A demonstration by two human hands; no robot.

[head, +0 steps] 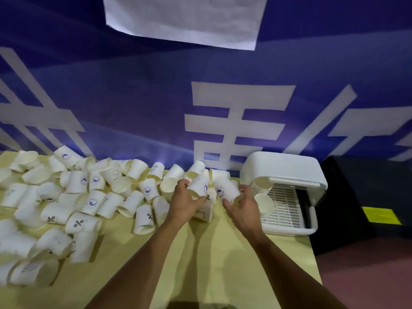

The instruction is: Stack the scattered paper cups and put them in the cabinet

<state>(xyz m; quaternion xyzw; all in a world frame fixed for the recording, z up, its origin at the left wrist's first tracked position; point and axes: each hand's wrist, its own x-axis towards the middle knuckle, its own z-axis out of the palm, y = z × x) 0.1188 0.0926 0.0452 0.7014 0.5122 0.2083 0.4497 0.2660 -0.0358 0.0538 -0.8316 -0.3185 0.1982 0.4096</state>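
Paper cup (pixel 198 186) gripped round its wall in your left hand (pixel 186 202). Second cup (pixel 226 189) gripped likewise in your right hand (pixel 244 207). Both are held low over the yellow table (pixel 211 264), near the white cabinet (pixel 287 168).

Judged: light, thin-walled, easily crushed. Hold mid-wall, loosely; slide base into mouth.

Loose cups (pixel 93 197) crowd your left; bare table lies nearest you. The cabinet's open front, with a nested stack (pixel 259 186) at its mouth, sits by the table's right edge, so approach it squarely.
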